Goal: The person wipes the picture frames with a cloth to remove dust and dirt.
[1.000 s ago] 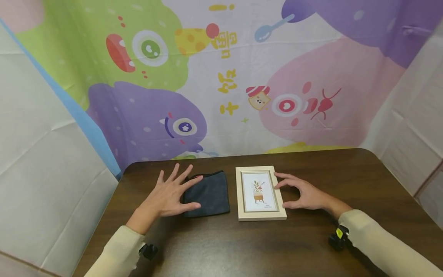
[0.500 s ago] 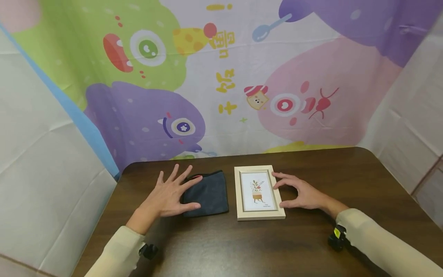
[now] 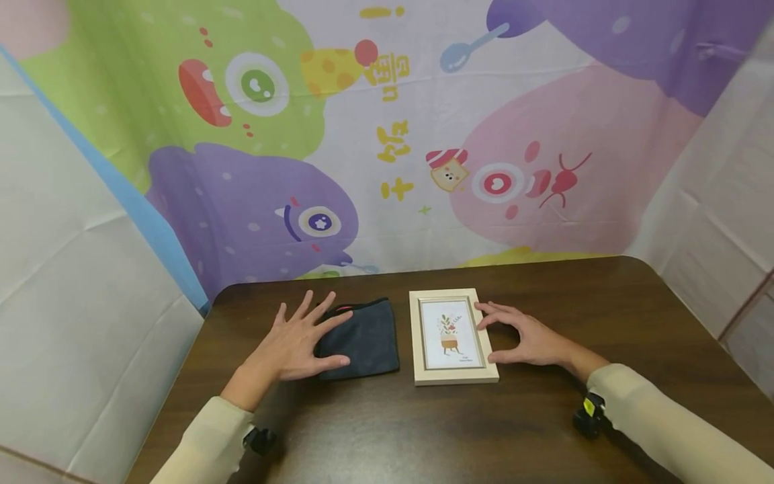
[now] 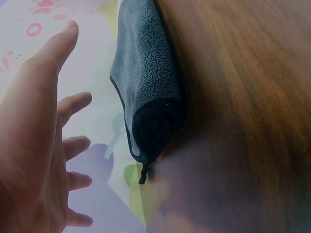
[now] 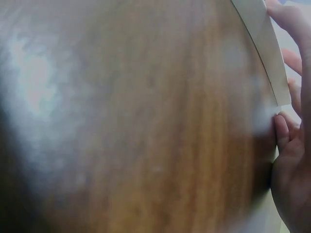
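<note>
My left hand (image 3: 289,343) is spread wide over the left part of a folded dark grey cloth (image 3: 365,339). In the left wrist view, a gap shows between that hand (image 4: 34,131) and the fleecy cloth (image 4: 153,63), which has black edging and a small loop. To the cloth's right lies a pale wooden picture frame (image 3: 453,336) with a potted-plant print, face up. My right hand (image 3: 535,341) has its thumb and fingertips at the frame's right edge, not wrapped around it. In the right wrist view, its fingers are beside the frame's side (image 5: 269,53).
The dark brown wooden table (image 3: 423,430) has rounded far corners. Behind it hangs a curtain (image 3: 411,228) printed with cartoon monsters. Pale panels (image 3: 78,269) stand at both sides. A small black device (image 3: 588,415) is worn on each wrist.
The whole head view has shifted slightly left. Both hands, the cloth and the picture frame keep nearly the same places relative to each other.
</note>
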Action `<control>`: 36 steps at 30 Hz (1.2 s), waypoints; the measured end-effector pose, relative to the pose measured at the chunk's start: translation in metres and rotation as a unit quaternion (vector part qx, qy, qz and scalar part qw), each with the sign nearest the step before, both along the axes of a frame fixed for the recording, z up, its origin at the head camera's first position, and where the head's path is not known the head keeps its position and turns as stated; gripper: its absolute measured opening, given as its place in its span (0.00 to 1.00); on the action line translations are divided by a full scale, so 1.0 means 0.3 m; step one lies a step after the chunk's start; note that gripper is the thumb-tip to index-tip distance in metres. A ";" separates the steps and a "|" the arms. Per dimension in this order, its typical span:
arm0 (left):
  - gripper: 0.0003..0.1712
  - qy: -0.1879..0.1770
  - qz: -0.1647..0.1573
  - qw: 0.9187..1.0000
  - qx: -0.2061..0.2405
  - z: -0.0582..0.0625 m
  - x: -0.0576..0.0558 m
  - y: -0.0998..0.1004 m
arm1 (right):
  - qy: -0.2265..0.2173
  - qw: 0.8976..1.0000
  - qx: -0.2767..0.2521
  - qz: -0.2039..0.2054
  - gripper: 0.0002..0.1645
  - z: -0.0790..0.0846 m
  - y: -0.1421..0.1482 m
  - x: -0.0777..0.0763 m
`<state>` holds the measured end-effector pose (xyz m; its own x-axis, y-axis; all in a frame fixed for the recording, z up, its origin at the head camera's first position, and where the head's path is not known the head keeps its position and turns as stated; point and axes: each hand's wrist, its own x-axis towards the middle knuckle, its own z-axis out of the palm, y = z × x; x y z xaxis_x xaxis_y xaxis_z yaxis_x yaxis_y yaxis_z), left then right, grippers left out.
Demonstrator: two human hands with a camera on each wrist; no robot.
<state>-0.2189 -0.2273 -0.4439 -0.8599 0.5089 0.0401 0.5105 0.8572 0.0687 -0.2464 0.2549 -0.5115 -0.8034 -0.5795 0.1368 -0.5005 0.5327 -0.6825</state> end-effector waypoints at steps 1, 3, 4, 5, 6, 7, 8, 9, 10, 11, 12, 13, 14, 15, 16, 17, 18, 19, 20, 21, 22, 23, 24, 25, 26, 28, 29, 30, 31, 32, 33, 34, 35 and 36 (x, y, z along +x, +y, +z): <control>0.47 0.000 0.000 1.000 0.001 -0.001 0.000 -0.001 | 0.000 1.000 -0.001 0.001 0.33 0.001 0.000 0.000; 0.47 0.003 0.001 1.000 0.000 -0.003 0.001 -0.002 | 0.001 1.000 0.000 0.003 0.33 0.001 0.000 -0.002; 0.47 0.003 0.002 1.000 0.000 -0.004 0.001 -0.002 | 0.001 1.000 -0.001 0.003 0.33 0.000 0.000 -0.002; 0.47 0.004 0.002 1.000 0.000 -0.005 0.001 -0.003 | 0.001 1.000 -0.002 0.003 0.32 0.000 0.000 -0.003; 0.47 0.004 0.002 1.000 -0.001 -0.006 0.000 -0.004 | 0.000 1.000 -0.002 0.003 0.32 -0.001 -0.001 -0.003; 0.47 0.005 0.002 1.000 -0.001 -0.007 -0.001 -0.006 | -0.001 1.000 -0.003 0.003 0.33 -0.002 -0.001 -0.004; 0.47 0.004 0.002 1.000 -0.003 -0.007 -0.001 -0.007 | -0.001 1.000 -0.003 0.003 0.32 -0.003 -0.002 -0.004; 0.47 0.004 0.003 1.000 -0.006 -0.006 -0.001 -0.010 | -0.002 1.000 -0.005 0.004 0.32 -0.005 -0.003 -0.005; 0.47 0.004 0.004 1.000 -0.007 -0.005 -0.002 -0.012 | -0.004 1.000 -0.006 0.005 0.32 -0.006 -0.003 -0.005; 0.48 0.005 0.004 1.000 -0.009 -0.003 -0.004 -0.014 | -0.005 1.000 -0.005 0.005 0.32 -0.008 -0.004 -0.006; 0.48 0.005 0.005 1.000 -0.010 0.000 -0.005 -0.016 | -0.006 1.000 -0.005 0.006 0.32 -0.010 -0.004 -0.006; 0.48 0.009 0.006 1.000 -0.012 0.002 -0.007 -0.017 | -0.007 1.000 -0.006 0.007 0.32 -0.012 -0.004 -0.007; 0.48 0.013 0.006 1.000 -0.011 0.004 -0.008 -0.017 | -0.008 1.000 -0.006 0.007 0.32 -0.014 -0.003 -0.007; 0.48 0.017 0.005 1.000 -0.008 0.006 -0.009 -0.017 | -0.009 1.000 -0.006 0.007 0.32 -0.015 -0.002 -0.007; 0.48 0.022 0.002 1.000 -0.003 0.006 -0.009 -0.014 | -0.008 1.000 -0.006 0.007 0.32 -0.016 -0.001 -0.008; 0.48 0.026 -0.001 1.000 0.000 0.005 -0.009 -0.010 | -0.006 1.000 -0.006 0.007 0.32 -0.017 0.000 -0.009; 0.48 0.031 -0.007 0.999 0.006 0.003 -0.009 -0.005 | -0.005 1.000 -0.007 0.007 0.32 -0.018 0.001 -0.010; 0.48 0.036 -0.014 0.999 0.012 0.001 -0.008 0.002 | -0.004 1.000 -0.008 0.007 0.32 -0.018 0.001 -0.011; 0.48 0.039 -0.022 0.999 0.018 -0.002 -0.006 0.010 | -0.003 1.000 -0.009 0.008 0.32 -0.017 0.002 -0.013; 0.48 0.043 -0.030 0.998 0.025 -0.005 -0.005 0.019 | -0.002 1.000 -0.009 0.008 0.32 -0.017 0.002 -0.014; 0.48 0.047 -0.037 0.998 0.029 -0.010 -0.005 0.027 | -0.003 1.000 -0.009 0.009 0.32 -0.016 0.001 -0.015; 0.48 0.052 -0.042 0.997 0.031 -0.014 -0.005 0.035 | -0.003 1.000 -0.009 0.009 0.32 -0.015 0.001 -0.015; 0.47 0.056 -0.048 0.997 0.033 -0.017 -0.006 0.044 | -0.004 1.000 -0.008 0.008 0.32 -0.014 0.001 -0.015; 0.47 0.058 -0.053 0.996 0.034 -0.021 -0.009 0.052 | -0.005 1.000 -0.007 0.009 0.32 -0.012 0.000 -0.014; 0.47 0.060 -0.057 0.996 0.033 -0.024 -0.012 0.060 | -0.006 1.000 -0.005 0.008 0.32 -0.011 0.000 -0.013; 0.46 0.057 -0.068 0.996 0.028 -0.031 -0.017 0.075 | -0.006 1.000 -0.003 0.008 0.32 -0.008 0.000 -0.010; 0.47 0.054 -0.075 0.995 0.025 -0.033 -0.019 0.083 | -0.005 1.000 -0.002 0.008 0.32 -0.006 0.000 -0.009; 0.47 0.049 -0.083 0.995 0.023 -0.036 -0.021 0.090 | -0.005 1.000 -0.003 0.007 0.33 -0.004 0.000 -0.007; 0.48 0.042 -0.088 0.995 0.017 -0.040 -0.023 0.096 | -0.005 1.000 -0.003 0.007 0.33 -0.003 -0.001 -0.005; 0.49 0.034 -0.091 0.995 0.012 -0.045 -0.024 0.101 | -0.006 1.000 -0.003 0.005 0.33 -0.001 -0.001 -0.004; 0.50 0.025 -0.094 0.995 0.007 -0.050 -0.025 0.105 | -0.005 1.000 -0.003 0.005 0.33 -0.001 -0.002 -0.003; 0.51 0.014 -0.093 0.996 0.001 -0.057 -0.026 0.108 | -0.006 1.000 -0.002 0.004 0.33 -0.001 -0.003 -0.002; 0.53 0.003 -0.091 0.996 -0.006 -0.063 -0.026 0.109 | -0.008 1.000 -0.001 0.004 0.34 -0.002 -0.004 -0.001; 0.53 -0.011 -0.087 0.996 -0.015 -0.070 -0.026 0.109 | -0.009 1.000 0.001 0.004 0.34 -0.003 -0.006 -0.001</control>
<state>-0.2268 -0.1946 -0.4649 -0.7590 0.6510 0.0058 0.6502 0.7576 0.0571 -0.2468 0.2532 -0.5125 -0.8009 -0.5865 0.1209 -0.4924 0.5301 -0.6903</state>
